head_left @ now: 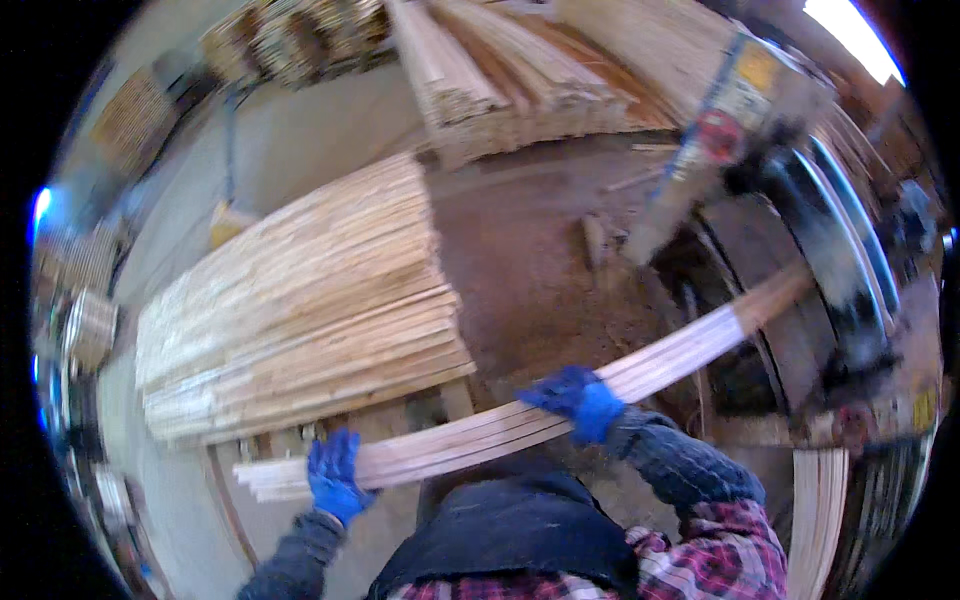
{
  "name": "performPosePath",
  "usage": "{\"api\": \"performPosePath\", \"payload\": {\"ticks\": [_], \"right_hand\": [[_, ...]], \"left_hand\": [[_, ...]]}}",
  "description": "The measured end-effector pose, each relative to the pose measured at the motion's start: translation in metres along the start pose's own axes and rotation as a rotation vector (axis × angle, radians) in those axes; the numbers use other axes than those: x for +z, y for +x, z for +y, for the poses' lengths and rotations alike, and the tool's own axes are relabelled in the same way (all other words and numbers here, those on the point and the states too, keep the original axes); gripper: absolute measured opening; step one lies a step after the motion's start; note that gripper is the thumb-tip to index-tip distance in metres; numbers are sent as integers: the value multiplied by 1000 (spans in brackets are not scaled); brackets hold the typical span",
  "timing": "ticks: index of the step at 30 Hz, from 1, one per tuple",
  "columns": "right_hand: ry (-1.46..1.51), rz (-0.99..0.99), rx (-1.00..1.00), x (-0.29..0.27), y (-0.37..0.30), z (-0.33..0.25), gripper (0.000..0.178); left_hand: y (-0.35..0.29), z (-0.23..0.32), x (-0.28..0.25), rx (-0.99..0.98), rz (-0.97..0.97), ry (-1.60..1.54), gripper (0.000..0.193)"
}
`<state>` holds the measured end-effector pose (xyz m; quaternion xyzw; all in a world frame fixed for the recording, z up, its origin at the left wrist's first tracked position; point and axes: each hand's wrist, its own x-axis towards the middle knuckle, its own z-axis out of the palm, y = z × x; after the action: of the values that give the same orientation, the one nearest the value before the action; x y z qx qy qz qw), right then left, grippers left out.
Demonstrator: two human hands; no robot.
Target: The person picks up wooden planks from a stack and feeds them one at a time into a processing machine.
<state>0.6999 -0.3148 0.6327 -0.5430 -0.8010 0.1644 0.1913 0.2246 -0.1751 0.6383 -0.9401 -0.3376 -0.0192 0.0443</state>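
Observation:
Several long, pale wooden strips [460, 443] lie side by side as one bundle across the front of my body. Near their left end, my left hand [338, 480], in a blue glove, is closed around the bundle. My right hand [580, 400], gloved in blue too, grips the strips farther along, to the right of my body. The strips' far right end reaches onto the dark machine [800, 280], where the wood looks browner in shadow. Fingertips under the strips are hidden.
A wide stack of boards [310, 300] rests on supports just beyond my left hand. More long timber [540, 110] is piled at the back. A machine panel with a red round part [718, 137] rises at the right. Upright strips [818, 510] stand at the lower right.

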Motion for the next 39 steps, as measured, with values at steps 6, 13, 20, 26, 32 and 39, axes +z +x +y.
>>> {"api": "performPosePath", "payload": {"ticks": [6, 13, 20, 26, 32, 39], "right_hand": [[-258, -150, 323, -36, -41, 21, 95], [-187, -101, 121, -32, -9, 0, 98], [-22, -213, -44, 13, 58, -44, 102], [148, -227, 136, -19, 71, -43, 77], [331, -286, 254, -21, 125, 1, 54], [435, -307, 471, 56, 159, 91, 57]], "left_hand": [[-6, -57, 4, -128, -342, -44, 106], [50, 41, -10, -81, -371, -111, 105], [72, 83, -7, 37, -113, -332, 109], [99, 114, 35, 70, -89, -352, 80], [146, 165, 55, 172, 107, -638, 65], [152, 69, 103, -68, -91, -1486, 58]]}}
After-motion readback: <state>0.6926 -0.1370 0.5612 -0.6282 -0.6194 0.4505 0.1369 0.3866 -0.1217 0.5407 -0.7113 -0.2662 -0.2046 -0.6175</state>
